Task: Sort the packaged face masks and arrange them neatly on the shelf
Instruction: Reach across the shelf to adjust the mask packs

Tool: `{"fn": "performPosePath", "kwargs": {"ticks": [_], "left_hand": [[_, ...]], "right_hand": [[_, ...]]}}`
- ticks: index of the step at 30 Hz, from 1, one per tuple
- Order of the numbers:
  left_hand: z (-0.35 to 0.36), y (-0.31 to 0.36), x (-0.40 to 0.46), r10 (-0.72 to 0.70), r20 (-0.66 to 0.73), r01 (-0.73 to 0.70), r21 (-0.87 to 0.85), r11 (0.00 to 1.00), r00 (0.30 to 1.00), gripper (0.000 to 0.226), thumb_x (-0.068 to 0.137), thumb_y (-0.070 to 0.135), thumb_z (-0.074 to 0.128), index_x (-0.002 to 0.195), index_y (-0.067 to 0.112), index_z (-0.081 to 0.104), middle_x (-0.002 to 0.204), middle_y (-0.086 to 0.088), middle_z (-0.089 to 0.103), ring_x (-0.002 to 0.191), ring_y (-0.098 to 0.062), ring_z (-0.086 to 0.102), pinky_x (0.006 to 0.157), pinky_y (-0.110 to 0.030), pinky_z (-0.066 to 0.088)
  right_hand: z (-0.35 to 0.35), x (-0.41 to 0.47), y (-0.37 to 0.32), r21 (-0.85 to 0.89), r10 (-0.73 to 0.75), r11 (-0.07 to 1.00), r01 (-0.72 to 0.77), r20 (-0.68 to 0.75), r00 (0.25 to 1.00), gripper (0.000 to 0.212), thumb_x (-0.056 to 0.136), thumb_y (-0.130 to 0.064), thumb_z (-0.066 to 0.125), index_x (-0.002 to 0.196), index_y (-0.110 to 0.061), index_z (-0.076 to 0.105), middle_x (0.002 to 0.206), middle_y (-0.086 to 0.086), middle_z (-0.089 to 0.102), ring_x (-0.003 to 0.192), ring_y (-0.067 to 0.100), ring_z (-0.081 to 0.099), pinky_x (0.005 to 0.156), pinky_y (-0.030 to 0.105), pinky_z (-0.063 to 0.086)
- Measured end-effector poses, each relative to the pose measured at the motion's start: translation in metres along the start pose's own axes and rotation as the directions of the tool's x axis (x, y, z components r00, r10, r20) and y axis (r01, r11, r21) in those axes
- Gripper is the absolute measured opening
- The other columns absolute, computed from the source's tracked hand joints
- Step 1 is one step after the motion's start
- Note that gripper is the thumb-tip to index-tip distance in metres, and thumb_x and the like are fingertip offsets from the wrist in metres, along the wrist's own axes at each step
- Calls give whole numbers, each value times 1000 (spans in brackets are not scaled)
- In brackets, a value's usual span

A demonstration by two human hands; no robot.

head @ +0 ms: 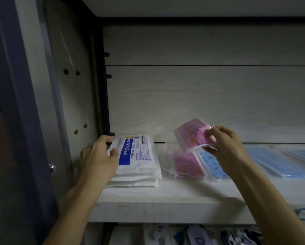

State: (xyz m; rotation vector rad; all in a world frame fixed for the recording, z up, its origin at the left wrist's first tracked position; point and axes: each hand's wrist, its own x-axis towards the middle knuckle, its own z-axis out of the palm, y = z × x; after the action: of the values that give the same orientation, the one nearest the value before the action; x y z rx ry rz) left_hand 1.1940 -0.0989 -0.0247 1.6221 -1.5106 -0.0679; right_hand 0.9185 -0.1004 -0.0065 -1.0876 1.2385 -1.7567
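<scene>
The right hand point(224, 145) pinches a pink mask pack point(192, 134), tilted, just above the pink pack point(187, 163) lying mid-shelf point(165, 197); the left hand point(98, 156) grips the white stack point(139, 160) at the shelf's left end.

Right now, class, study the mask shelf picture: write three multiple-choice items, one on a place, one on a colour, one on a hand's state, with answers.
1. Where does the white pack stack sit?
A. shelf's left end
B. shelf's right end
C. lower shelf

2. What colour is the lifted pack?
A. green
B. pink
C. yellow

3. What is the right hand doing?
A. hanging idle
B. pressing the shelf
C. pinching the lifted pack

Answers: 1 A, it lies by the left side wall under the left hand; 2 B, pink shows through clear wrap; 3 C, fingers pinch its edge.
</scene>
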Motion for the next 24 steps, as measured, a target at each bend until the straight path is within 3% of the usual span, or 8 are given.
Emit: {"fn": "performPosePath", "kwargs": {"ticks": [2,4,6,8,10,13,18,24], "left_hand": [[1,3,-1,33,-46,-33,-2,999,998,34,92,20,58,126,14,56,118,-8,65,105,-28,60,75,-28,40],[2,7,-3,57,-79,-58,-4,998,995,34,91,19,59,125,14,57,118,-8,65,105,-28,60,76,-31,43],[3,10,-3,80,-85,-81,-13,997,993,33,91,19,59,124,14,57,118,-7,64,105,-28,59,81,-36,46],[5,14,-4,108,-91,-110,-15,994,990,32,91,18,58,122,17,58,117,-7,65,106,-30,58,85,-40,48],[6,18,-5,144,-92,-146,-11,989,985,31,90,18,58,121,19,59,114,-7,65,105,-31,57,86,-40,47],[9,23,-8,199,-59,-199,-4,980,978,27,90,19,57,117,20,59,111,-3,65,103,-28,56,84,-36,44],[10,27,-17,298,20,-298,-8,954,954,28,90,22,59,118,21,60,111,-1,64,104,-23,55,87,-34,44],[17,34,-41,432,59,-429,-56,902,900,27,88,24,62,115,22,63,111,1,65,105,-23,54,90,-37,44]], "right_hand": [[2,2,6,-16,48,999,-48,1,999,18,91,-3,53,76,-11,57,75,6,58,68,16,55,72,31,48],[3,4,19,-207,53,977,-50,9,999,16,88,-3,55,74,-10,61,68,5,59,64,16,53,62,27,43],[1,7,31,-473,-4,881,26,48,999,13,86,-9,60,74,-12,65,65,1,63,60,16,56,57,28,43],[-1,8,36,-735,-55,669,116,106,993,10,84,-23,63,83,-16,69,72,-2,67,70,19,63,63,29,47],[-2,7,36,-916,-94,378,135,107,990,27,84,-39,61,103,-21,71,92,0,69,97,26,61,81,34,45],[-2,-1,32,-986,-96,117,123,112,989,44,86,-50,58,119,-21,64,123,7,59,118,32,45,95,39,36],[-7,-18,26,-984,-69,95,153,147,987,45,86,-48,57,124,-24,60,126,7,54,118,30,43,95,40,36],[-13,-55,17,-977,-230,37,210,196,953,42,91,-47,53,125,-24,57,117,5,58,108,25,48,92,37,42]]}}
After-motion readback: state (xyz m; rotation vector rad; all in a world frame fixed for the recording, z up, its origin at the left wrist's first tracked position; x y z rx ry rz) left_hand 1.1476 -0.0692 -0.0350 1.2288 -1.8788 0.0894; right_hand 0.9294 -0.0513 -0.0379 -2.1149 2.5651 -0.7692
